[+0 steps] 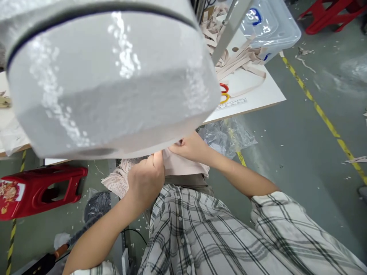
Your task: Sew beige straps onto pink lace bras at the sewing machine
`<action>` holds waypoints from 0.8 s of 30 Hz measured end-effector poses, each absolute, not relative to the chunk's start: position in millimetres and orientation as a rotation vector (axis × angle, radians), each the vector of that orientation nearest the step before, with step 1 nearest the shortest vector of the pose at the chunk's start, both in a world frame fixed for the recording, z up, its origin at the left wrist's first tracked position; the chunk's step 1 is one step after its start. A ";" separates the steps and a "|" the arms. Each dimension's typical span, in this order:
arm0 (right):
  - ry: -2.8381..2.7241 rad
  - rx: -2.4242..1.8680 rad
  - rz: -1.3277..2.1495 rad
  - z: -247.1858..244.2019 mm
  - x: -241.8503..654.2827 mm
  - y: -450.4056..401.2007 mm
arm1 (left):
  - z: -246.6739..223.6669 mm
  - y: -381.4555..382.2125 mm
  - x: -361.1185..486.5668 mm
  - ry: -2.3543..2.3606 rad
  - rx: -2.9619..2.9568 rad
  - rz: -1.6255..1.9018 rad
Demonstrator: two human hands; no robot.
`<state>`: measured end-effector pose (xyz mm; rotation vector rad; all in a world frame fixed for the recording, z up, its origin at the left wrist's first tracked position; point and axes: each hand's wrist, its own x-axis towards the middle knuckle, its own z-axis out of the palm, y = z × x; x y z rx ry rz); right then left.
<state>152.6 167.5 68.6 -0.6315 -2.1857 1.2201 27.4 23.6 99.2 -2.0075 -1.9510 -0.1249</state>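
Close in front of my body, a pale pink lace-trimmed fabric piece (pixel 183 166) hangs from both my hands over my lap. My left hand (pixel 146 177) is closed, its thumb and fingers pinching the upper part of the cloth. Bunched lace (pixel 122 178) spills out to the left of that hand. On the other side my right hand (pixel 192 148) grips the same cloth, fingers bent. Right above the hands looms the large grey-white head of a machine (pixel 114 91), apparently a sewing machine. It hides the fingertips of both hands in part and the work area behind.
A white tabletop (pixel 258 91) at right bears scissors (pixel 225 93), a ruler (pixel 235 103) and pale fabric strips (pixel 237 61). Behind stands a clear plastic bin (pixel 272 26). Red stools (pixel 65 187) stand on the floor, left and far right. Plastic film (pixel 232 137) lies below the table.
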 end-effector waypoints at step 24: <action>-2.107 -0.444 1.422 65.4 150.4 182.6 | 104.5 19.9 25.9 -2.062 -2.037 0.010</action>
